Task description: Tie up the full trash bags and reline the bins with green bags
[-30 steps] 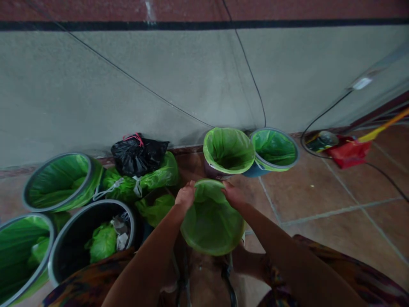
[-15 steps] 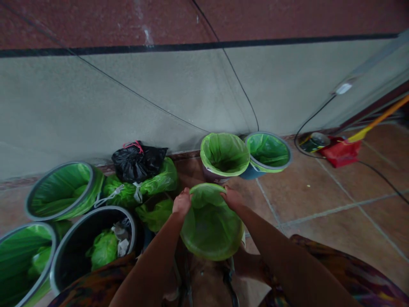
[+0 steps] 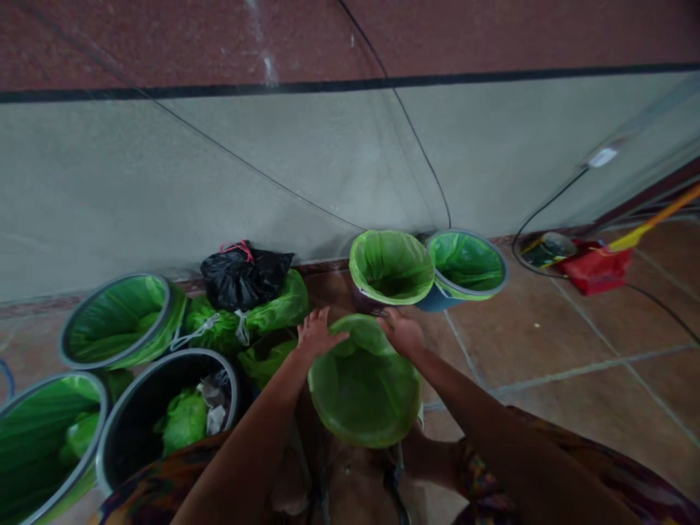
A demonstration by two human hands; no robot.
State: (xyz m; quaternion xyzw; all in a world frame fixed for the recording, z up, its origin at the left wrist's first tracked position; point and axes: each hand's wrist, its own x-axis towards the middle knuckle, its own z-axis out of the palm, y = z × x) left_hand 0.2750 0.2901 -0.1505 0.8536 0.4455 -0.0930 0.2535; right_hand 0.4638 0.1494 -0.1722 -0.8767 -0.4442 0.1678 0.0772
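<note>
Two-tone wall [image 3: 246, 168] behind; tiled floor [image 3: 547, 375] below. Green-lined bin [image 3: 365, 440], mouth up, no evident long axis, just bodyward of both hands, neither clearly nearer. Left hand [image 3: 316, 335]: fingers spread, thumb over far left edge. Right hand [image 3: 403, 332]: fingers bent at far right edge; whether pinching liner [image 3: 364, 383], cannot tell.

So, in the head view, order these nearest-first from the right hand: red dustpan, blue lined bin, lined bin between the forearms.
1. Lined bin between the forearms: rim at the right hand.
2. Blue lined bin: ahead, slightly right.
3. Red dustpan: far right.
</note>
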